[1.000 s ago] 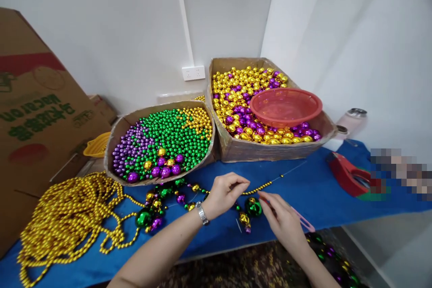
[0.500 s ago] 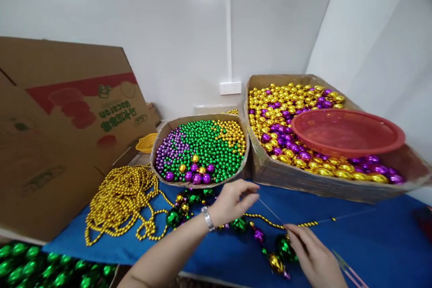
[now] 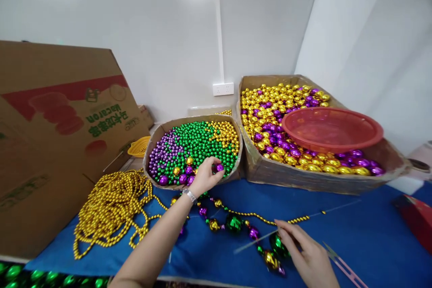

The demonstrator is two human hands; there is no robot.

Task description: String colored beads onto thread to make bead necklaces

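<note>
A glossy purple ball (image 3: 219, 167) is at the left fingers (image 3: 212, 160), a multicoloured garland (image 3: 233, 222) curving on cloth (image 3: 216, 261).

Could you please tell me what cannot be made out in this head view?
In the head view:
Beads under the left hand, covered by it.
Part of the large green ball beside the right hand, hidden by that hand's fingers.
The clear line, blurred, one end hidden at those fingers.
Balls under the red basin, which hides them.
The pink tool, its end cut off by the bottom edge.

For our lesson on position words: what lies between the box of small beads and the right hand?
In the head view, a gold bead string and part of a multicoloured garland, on blue cloth.
</note>
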